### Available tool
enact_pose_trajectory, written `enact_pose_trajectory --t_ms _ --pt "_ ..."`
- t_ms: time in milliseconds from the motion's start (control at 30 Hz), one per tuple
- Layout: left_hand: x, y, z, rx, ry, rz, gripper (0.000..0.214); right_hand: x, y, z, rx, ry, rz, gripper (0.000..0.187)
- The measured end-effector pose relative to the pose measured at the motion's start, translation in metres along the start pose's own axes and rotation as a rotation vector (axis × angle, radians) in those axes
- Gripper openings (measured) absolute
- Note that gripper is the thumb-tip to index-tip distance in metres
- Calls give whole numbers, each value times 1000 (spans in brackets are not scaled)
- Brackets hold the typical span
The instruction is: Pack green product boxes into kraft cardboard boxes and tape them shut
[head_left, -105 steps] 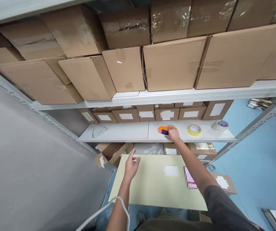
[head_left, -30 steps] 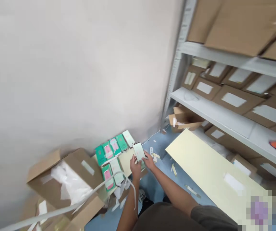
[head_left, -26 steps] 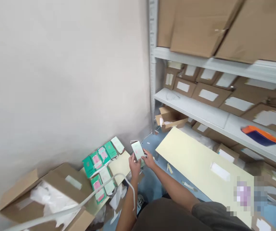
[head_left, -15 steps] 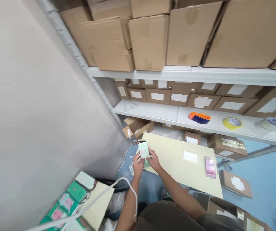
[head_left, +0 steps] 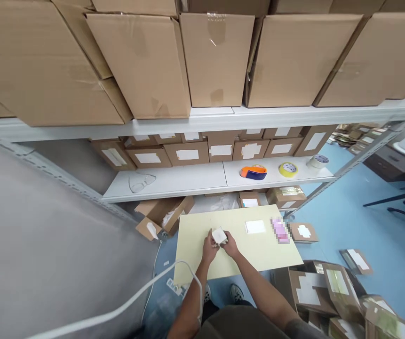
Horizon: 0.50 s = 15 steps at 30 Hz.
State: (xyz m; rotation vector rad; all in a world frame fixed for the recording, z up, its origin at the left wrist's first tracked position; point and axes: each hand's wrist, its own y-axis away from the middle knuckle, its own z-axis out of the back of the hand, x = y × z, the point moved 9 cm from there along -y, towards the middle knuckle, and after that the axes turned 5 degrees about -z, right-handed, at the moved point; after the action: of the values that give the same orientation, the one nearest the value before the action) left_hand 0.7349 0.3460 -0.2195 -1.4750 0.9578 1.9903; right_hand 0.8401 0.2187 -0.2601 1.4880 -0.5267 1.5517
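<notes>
Between my two hands is a small box [head_left: 219, 236], its pale, near-white square end turned up toward me. My left hand [head_left: 209, 248] is closed round its left side, and my right hand [head_left: 230, 246] grips the right side. The fingers hide most of the box's walls. Both hands are above the pale yellow tabletop [head_left: 202, 268]. To the right on that table lie a white card or sheet [head_left: 255, 227] and a blurred-out pink item [head_left: 280, 230].
A white shelf [head_left: 174, 186] behind the table holds glasses [head_left: 141, 182], an orange-and-blue band [head_left: 254, 172], yellow tape [head_left: 288, 169] and a clear tape roll [head_left: 318, 161]. Cartons [head_left: 138, 66] fill the shelf above. A white cable or tube [head_left: 117, 313] crosses the lower left; packed cartons [head_left: 308, 294] lie lower right.
The view has swung right toward the table. The light green box, seen broadside with its far end open, is now turned so a whitish end faces up. Both hands still hold it.
</notes>
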Motion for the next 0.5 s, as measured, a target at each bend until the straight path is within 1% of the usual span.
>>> enact_pose_trajectory --t_ms 33,100,200,267,333,367,433,500 --pt "9 -4 -3 32 -41 37 96 -7 -3 -1 -8 40 -24 72" --pt "17 -11 -5 90 -135 61 89 -18 -8 -3 -17 78 -51 81" --pt "12 -19 0 167 -342 42 74 -22 -14 2 -80 70 -29 100" --pt "4 -23 7 216 -510 28 61 -22 -14 4 -108 54 -4 109" --pt "-6 -24 15 256 -659 2 51 -21 -11 0 -74 46 12 112" --pt "-11 -25 19 265 -713 -20 50 -21 -10 -4 -42 43 20 112" --pt "-25 -27 25 263 -760 -98 56 -17 -7 -12 3 39 38 109" --pt "-43 -29 23 283 -731 -236 67 -8 -7 -15 6 47 62 99"
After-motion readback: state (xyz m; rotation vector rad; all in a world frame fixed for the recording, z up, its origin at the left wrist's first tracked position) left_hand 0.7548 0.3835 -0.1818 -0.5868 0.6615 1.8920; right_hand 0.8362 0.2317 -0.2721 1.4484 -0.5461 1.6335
